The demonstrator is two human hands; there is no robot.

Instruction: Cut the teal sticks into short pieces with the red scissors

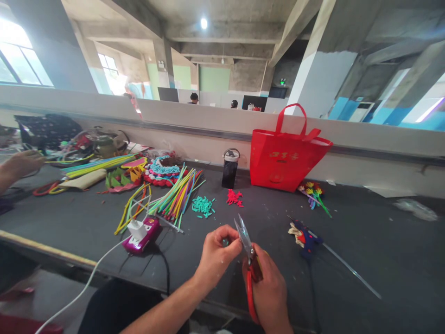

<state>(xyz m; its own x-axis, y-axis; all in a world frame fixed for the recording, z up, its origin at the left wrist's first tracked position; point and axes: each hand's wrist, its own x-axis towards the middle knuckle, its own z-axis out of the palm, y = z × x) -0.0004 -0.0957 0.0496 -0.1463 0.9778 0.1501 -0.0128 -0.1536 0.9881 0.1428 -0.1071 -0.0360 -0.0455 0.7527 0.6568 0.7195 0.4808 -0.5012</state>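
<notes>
My right hand (269,290) grips red-handled scissors (247,250), their blades pointing up and to the left, slightly apart. My left hand (217,253) is pinched on a small teal piece (225,241) held right beside the blades. Both hands hover over the near edge of the dark table (365,260). Beyond them lie a small heap of teal bits (203,205) and a small heap of red bits (234,198).
A bundle of coloured sticks (174,195) and a purple power strip (142,234) with a white charger sit to the left. A red tote bag (283,155), a dark bottle (230,169), small craft flowers (314,192) and a glue gun (306,236) lie further back and right. Another person's hand (22,164) is at far left.
</notes>
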